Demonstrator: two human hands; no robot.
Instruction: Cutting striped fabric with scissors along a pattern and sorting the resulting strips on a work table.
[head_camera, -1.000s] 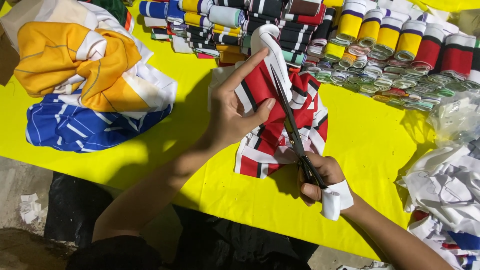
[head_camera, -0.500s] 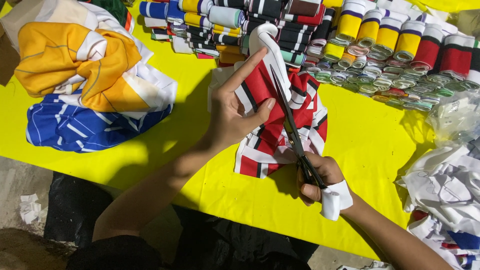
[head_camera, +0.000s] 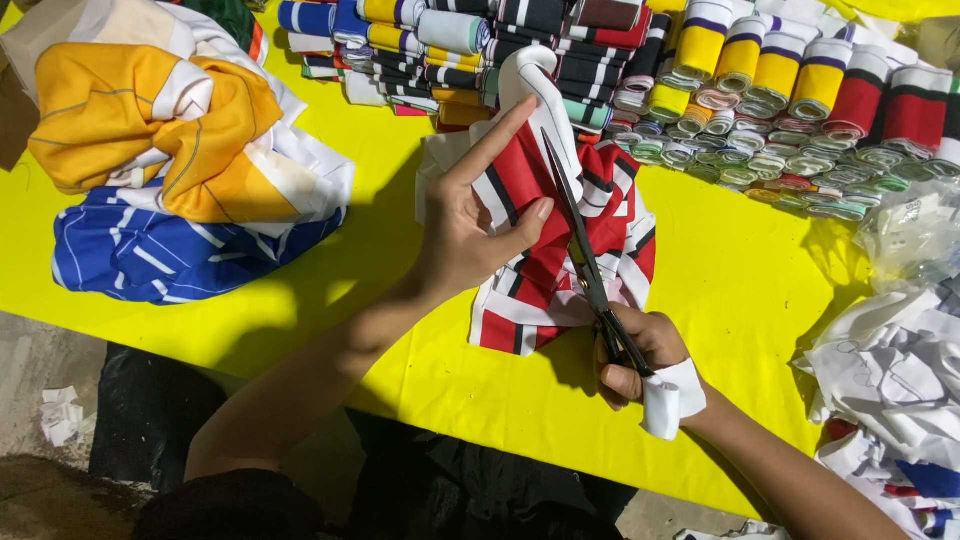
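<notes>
A red, white and black striped fabric piece (head_camera: 535, 255) lies on the yellow table (head_camera: 740, 290). My left hand (head_camera: 470, 225) rests flat on its left side, index finger pointing up along it. My right hand (head_camera: 635, 355) grips the handles of black scissors (head_camera: 580, 240), whose blades run up over the fabric beside a white edge strip (head_camera: 535, 85). A white strip of cloth (head_camera: 672, 398) is wrapped at my right wrist.
Rows of rolled striped ribbing bands (head_camera: 700, 80) fill the far edge. An orange, white and blue pile of fabric (head_camera: 170, 170) sits at the left. White fabric scraps (head_camera: 890, 370) lie at the right, under a clear plastic bag (head_camera: 915, 235).
</notes>
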